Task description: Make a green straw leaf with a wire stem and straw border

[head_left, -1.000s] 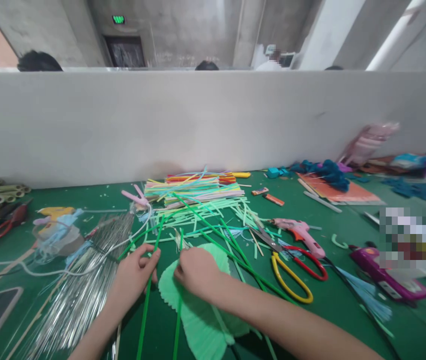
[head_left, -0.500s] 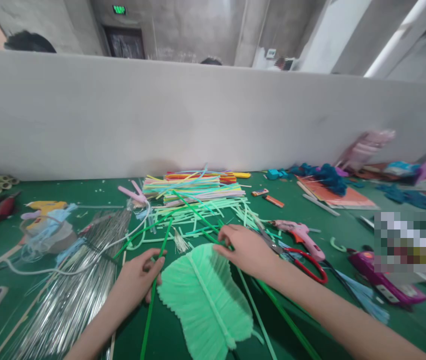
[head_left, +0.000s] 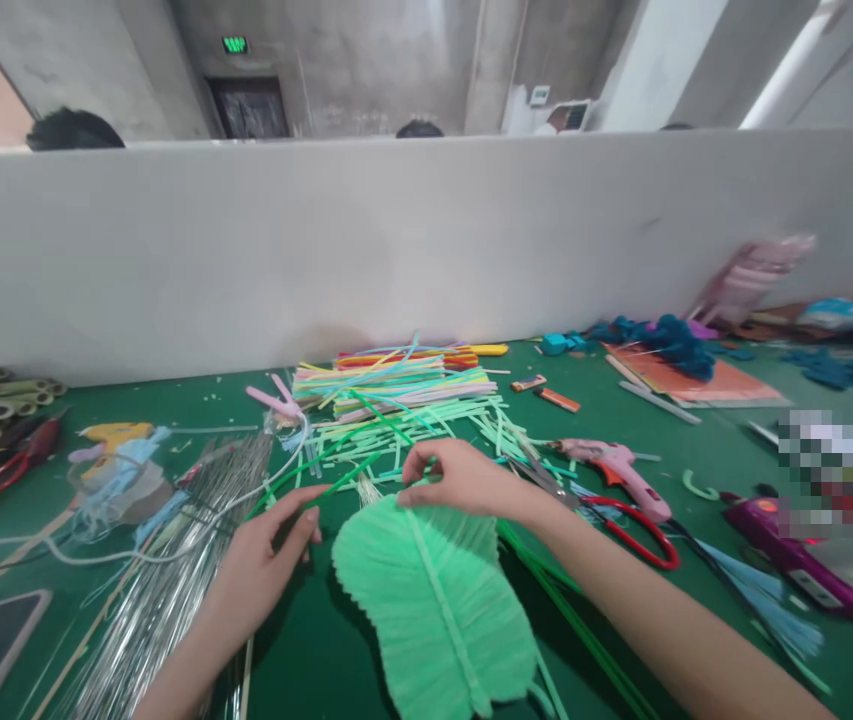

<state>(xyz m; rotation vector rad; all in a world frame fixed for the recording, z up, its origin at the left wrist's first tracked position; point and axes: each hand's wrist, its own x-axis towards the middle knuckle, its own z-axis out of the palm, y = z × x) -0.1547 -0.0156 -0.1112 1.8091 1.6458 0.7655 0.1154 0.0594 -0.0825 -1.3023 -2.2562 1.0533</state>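
**Right hand off the loose green strips, now at the top of the leaf; strip at left hand tipped over**

Head view: half a second ago my right hand (head_left: 463,480) was over the leaf's far right edge, among the strips. Now it's further left, thumb and index pinched on the far edge of the green leaf (head_left: 426,580). Leaf sits between my hands, running from the right fingertips back toward me, pale midrib up.

Left hand (head_left: 276,550) is just left of the leaf, not touching it. Thumb and index spread apart. One green strip (head_left: 352,474) slants away right from the index tip; it stood steeper earlier. Can't tell if I'm gripping it.

More green strips (head_left: 583,610) run beneath my right forearm. Red-handled scissors (head_left: 640,540) right of the right hand, partly behind the forearm; pink glue gun (head_left: 625,470) just past them. Pile of coloured strips (head_left: 396,385) beyond both hands, near the white partition (head_left: 396,240). Silver wire bundle (head_left: 163,600) left of my left hand, partly behind that forearm; yellow glue gun (head_left: 115,435) further left.
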